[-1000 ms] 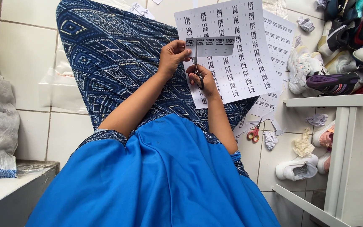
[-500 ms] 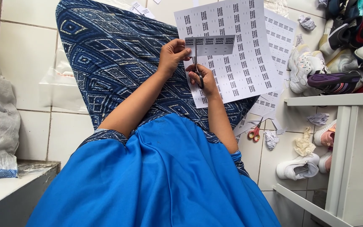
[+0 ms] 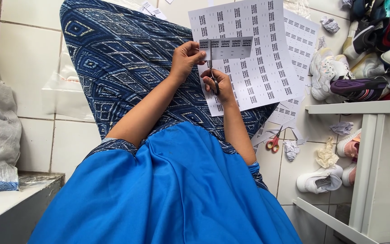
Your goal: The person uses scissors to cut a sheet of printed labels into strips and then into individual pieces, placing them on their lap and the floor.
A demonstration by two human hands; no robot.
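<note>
Strip (image 3: 231, 47) pinched in left hand (image 3: 185, 58) fingers | scissors (image 3: 213, 74) gripped by right hand (image 3: 220, 86)

Tiled floor (image 3: 303, 129): scissors (image 3: 274, 142), perhaps scraps (image 3: 290, 149)

- Small red-handled scissors (image 3: 274, 143) lay on the white tiled floor (image 3: 28, 63) beside me.
- Crumpled paper bits (image 3: 290, 149) sat close to them.
- A white shelf (image 3: 362, 108) held many shoes (image 3: 362, 86).
- A white shoe (image 3: 320, 180) sat below.
</note>
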